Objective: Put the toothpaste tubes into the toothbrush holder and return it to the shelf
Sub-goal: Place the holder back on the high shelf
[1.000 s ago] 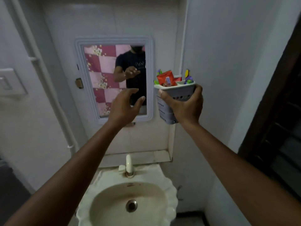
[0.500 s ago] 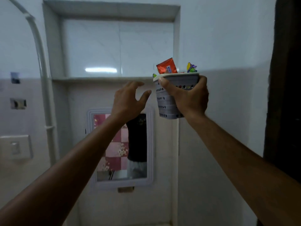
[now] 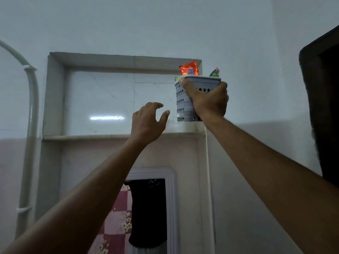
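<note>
A grey perforated toothbrush holder [image 3: 183, 103] is raised at the right end of the recessed wall shelf [image 3: 88, 137], its base at about ledge level near the niche's right corner. My right hand [image 3: 209, 101] is shut on its front and rim. A red toothpaste tube [image 3: 189, 68] sticks up from it, and a purple and yellow toothbrush head [image 3: 215, 72] shows at the right. My left hand [image 3: 148, 123] hovers just left of the holder with fingers spread, holding nothing. Whether the holder rests on the ledge I cannot tell.
A white pipe [image 3: 31, 114] runs down the wall at the left. A framed mirror [image 3: 146, 213] hangs below the shelf and reflects a person in a dark shirt. A dark door frame [image 3: 322, 110] stands at the right edge.
My right hand has lifted the holder from below shelf height up into the niche's right corner. My left hand rose alongside it, still open. The view tilted upward, and the sink has left the frame.
</note>
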The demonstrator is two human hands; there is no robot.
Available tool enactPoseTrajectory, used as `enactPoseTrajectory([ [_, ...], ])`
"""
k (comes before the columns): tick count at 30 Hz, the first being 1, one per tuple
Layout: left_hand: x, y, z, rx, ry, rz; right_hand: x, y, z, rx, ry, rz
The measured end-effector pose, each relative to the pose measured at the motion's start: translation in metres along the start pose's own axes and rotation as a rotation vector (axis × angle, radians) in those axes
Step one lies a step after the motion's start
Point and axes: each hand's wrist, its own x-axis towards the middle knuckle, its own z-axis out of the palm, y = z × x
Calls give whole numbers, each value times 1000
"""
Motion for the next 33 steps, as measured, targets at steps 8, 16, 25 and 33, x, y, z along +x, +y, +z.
enactPoseTrajectory([
  [8,1,-39,47,105,-124,-78,3,53,51,-154,-54,-16],
  [16,-4,-56,66,255,-182,-64,0,87,77,-306,-118,-158],
  [25,-12,-61,69,319,-180,-50,-24,129,72,-535,-324,-214],
  [33,-19,-64,63,304,-192,-58,-30,134,65,-549,-361,-232],
])
